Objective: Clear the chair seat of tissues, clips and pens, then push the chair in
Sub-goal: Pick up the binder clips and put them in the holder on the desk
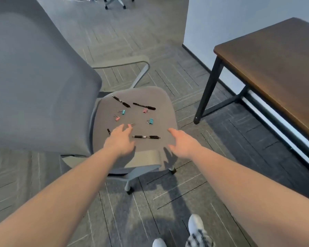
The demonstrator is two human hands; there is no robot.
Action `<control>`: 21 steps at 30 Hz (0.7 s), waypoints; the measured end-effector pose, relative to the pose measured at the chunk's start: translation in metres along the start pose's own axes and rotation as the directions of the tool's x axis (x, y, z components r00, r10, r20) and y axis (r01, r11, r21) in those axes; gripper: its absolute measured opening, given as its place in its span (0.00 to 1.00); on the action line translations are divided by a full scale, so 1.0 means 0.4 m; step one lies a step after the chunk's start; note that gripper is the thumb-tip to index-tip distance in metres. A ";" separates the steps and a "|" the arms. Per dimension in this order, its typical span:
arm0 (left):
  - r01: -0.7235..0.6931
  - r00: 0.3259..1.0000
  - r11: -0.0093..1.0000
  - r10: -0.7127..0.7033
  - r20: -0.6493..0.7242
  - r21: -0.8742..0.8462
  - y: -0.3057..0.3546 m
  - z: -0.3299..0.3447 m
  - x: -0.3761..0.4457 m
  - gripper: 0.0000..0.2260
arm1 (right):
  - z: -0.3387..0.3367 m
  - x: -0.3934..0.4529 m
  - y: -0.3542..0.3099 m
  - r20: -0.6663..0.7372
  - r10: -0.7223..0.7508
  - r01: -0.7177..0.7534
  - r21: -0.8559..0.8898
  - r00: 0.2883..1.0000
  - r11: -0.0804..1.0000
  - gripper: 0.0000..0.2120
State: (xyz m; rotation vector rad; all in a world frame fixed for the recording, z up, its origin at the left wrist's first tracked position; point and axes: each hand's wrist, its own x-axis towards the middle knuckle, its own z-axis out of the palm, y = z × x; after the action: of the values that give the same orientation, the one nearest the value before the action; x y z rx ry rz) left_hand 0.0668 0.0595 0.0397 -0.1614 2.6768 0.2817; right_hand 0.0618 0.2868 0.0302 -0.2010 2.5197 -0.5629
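Observation:
A grey office chair seat carries several black pens and several small binder clips. One pen lies near the seat's front, between my hands. Two more pens lie toward the back. Teal clips and pink clips are scattered mid-seat. My left hand hovers open over the seat's left front, partly hiding a pen and a clip. My right hand is open at the seat's right front edge. I see no tissues.
The chair's tall grey backrest fills the left side. A brown wooden desk with black legs stands to the right against a pale wall. Grey carpet tiles cover the floor. Another chair's base is far back. My shoes show below.

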 end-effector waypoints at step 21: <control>0.348 0.933 0.933 -0.333 0.138 -0.097 -0.093 0.123 0.313 0.21 | 0.035 0.537 0.007 0.199 -0.120 0.161 -0.201 0.973 0.966 0.27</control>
State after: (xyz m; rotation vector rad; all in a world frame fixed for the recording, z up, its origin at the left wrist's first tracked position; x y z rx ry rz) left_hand -0.0189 0.0259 -0.0650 -0.6206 2.4579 0.3288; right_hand -0.1113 0.2299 -0.0844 -0.4943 2.3926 -0.3065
